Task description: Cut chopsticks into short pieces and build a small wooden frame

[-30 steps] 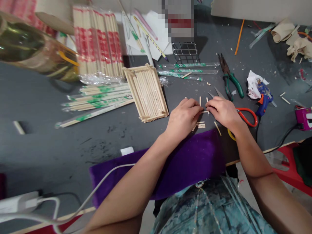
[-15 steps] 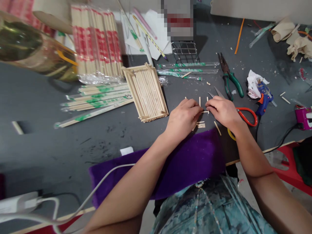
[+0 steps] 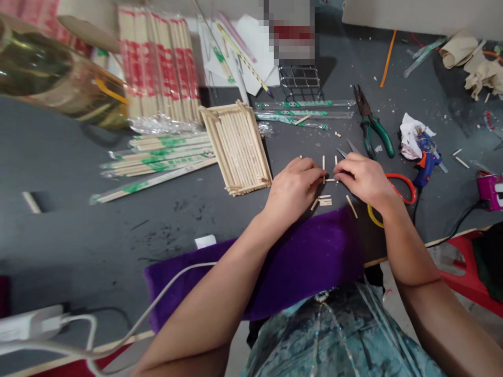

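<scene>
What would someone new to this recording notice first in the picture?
Probably the vivid purple cloth at lower middle, the strongest block of colour. Just beyond it, the left hand and right hand are close together, with short wooden sticks around their fingertips. Next, perhaps, the tray-like piece made of sticks, left of the hands, and the red-printed chopstick packs at upper left.

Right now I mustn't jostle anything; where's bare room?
Mostly bare: grey tabletop between green-printed wrapped chopsticks and purple cloth; smaller, between blue glue gun and magenta box. Crowded around left hand and right hand: short wooden sticks, metal scissors.
</scene>
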Tool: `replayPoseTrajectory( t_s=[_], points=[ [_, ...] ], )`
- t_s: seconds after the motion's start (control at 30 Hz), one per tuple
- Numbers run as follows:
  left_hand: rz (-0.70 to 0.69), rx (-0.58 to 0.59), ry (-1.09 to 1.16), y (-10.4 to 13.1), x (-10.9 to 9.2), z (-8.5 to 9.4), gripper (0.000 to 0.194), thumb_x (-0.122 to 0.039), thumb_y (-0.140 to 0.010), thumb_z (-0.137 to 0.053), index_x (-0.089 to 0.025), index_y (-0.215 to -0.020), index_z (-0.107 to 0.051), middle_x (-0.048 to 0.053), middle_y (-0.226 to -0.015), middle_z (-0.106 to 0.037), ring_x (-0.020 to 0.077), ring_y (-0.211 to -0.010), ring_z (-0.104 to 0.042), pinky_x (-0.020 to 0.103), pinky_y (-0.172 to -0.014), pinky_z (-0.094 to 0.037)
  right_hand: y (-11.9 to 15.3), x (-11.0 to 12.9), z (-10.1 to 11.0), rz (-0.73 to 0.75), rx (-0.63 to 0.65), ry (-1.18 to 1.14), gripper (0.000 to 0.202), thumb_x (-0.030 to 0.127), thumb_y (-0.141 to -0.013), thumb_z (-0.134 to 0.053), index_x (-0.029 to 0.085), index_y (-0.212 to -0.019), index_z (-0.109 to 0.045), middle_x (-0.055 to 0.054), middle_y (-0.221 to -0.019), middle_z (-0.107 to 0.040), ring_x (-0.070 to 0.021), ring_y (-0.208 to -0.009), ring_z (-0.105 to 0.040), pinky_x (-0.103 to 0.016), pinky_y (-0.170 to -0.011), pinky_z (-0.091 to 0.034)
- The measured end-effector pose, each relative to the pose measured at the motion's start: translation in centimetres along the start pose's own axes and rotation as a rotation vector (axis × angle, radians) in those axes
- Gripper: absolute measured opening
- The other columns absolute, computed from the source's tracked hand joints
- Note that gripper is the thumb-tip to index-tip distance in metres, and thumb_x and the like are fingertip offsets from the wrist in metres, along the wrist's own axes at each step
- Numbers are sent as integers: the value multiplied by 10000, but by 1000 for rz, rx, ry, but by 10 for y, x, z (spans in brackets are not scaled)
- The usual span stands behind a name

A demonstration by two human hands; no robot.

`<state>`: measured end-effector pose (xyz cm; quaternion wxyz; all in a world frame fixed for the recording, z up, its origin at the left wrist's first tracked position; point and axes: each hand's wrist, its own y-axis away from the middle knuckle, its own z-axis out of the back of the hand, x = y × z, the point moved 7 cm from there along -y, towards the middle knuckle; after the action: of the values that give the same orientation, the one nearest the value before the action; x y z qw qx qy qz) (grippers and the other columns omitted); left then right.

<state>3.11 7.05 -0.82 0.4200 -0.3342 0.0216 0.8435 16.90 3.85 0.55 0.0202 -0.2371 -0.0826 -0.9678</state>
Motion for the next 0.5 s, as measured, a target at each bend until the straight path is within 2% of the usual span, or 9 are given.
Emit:
replayPoseTrajectory(
  t_s=[0.17, 0.5],
  points=[
    [-5, 4, -15, 0, -1, -1, 257, -172, -990, -492, -168, -1012, -747, 89, -936, -705, 222, -854, -613, 372, -811, -514, -1, 9, -8, 30, 66, 72, 166, 237, -989, -577, 201, -946, -732, -60, -963, -652, -203, -909, -605, -311, -731, -366],
    [-17, 9, -26, -1, -4, 0, 241, -167, -982, -504, -169, -973, -745, 88, -922, -703, 222, -854, -611, 378, -835, -521, -2, 9, -18, 56, 58, 174, 219, 273, -1014, -514, 196, -961, -712, -78, -1000, -658, -217, -903, -597, -330, -681, -313]
  ],
)
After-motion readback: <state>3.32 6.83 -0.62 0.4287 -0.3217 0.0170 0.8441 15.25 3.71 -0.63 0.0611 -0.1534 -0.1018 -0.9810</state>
